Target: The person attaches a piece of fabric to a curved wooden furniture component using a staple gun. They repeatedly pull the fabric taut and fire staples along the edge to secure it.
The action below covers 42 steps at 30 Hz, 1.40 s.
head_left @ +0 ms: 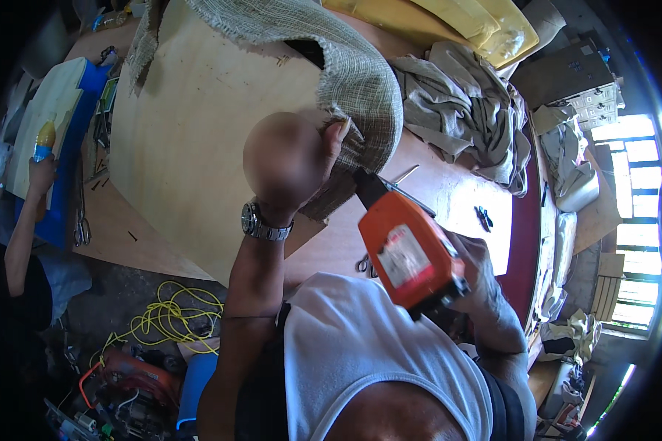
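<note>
My left hand [298, 162], with a watch on its wrist, is at the edge of a grey-beige woven fabric [368, 88]. Its thumb presses on the fabric's frayed edge; the rest of the hand is smeared. The fabric curves over a large pale board [198, 110]. My right hand [478, 268] is wrapped round an orange power tool [408, 246] that looks like a staple gun. The tool's black nose points up and left, close to the fabric's lower edge and apart from my left hand.
Scissors [362, 265] lie near my body, and a small dark tool [484, 217] at right. Crumpled grey cloth [463, 110] is heaped behind. At left, another person's hand [42, 173] holds a bottle [45, 140]. A yellow hose [169, 316] coils on the floor beside a red machine [140, 382].
</note>
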Each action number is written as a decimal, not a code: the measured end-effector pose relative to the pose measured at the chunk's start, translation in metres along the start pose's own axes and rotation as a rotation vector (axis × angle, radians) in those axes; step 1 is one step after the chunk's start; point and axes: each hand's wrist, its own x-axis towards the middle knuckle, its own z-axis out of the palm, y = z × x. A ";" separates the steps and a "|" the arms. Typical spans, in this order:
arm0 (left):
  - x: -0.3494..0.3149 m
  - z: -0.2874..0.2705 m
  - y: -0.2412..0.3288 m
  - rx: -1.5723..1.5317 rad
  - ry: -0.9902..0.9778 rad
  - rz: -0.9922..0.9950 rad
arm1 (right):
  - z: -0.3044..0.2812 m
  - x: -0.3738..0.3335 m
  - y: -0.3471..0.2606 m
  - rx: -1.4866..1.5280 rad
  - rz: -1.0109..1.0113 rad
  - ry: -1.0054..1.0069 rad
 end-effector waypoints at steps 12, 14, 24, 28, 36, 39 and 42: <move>-0.001 0.006 -0.003 0.027 -0.029 0.051 | 0.031 -0.051 0.009 -0.062 0.107 -0.088; 0.001 0.005 -0.002 0.056 -0.033 0.055 | 0.039 -0.074 0.022 0.014 0.249 -0.044; 0.022 0.006 0.051 -0.218 0.052 -0.417 | 0.144 -0.228 0.172 0.068 1.045 0.074; 0.049 0.009 0.052 -0.141 0.009 -0.547 | 0.194 -0.271 0.235 -0.050 0.888 0.200; 0.072 0.018 0.067 0.046 -0.065 -0.643 | 0.227 -0.252 0.284 -0.115 0.813 0.124; 0.060 0.009 0.059 -0.005 -0.049 -0.599 | 0.235 -0.248 0.287 -0.078 0.859 0.141; 0.047 -0.002 0.057 -0.140 -0.038 -0.641 | 0.233 -0.245 0.278 -0.110 0.888 0.148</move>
